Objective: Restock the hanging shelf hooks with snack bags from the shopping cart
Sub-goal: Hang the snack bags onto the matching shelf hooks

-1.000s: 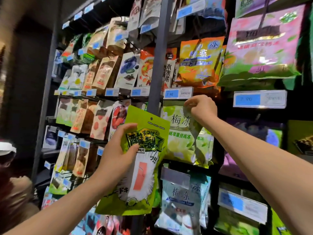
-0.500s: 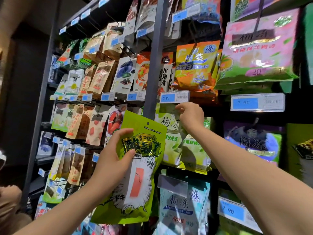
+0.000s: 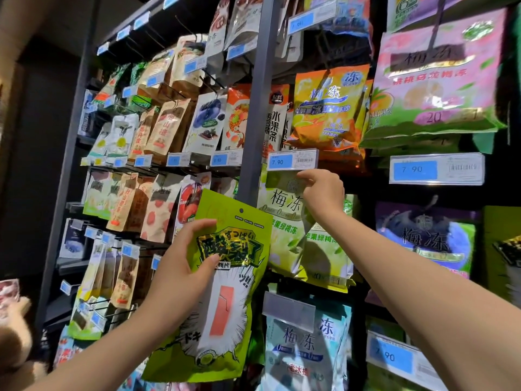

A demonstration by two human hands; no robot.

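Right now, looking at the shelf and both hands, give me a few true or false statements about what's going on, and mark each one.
1. The left hand grips a lime-green foil snack bag with black-and-yellow lettering. True.
2. That bag hangs on a hook. False: its hang hole is free, and the hand holds it in front of the grey shelf post.
3. The right hand pinches the top of a pale green hanging bag. True.
4. The blue-and-white price tag just above the right hand reads 9.90. False: it reads 7.90.
5. An orange foil bag hangs above that tag. True.
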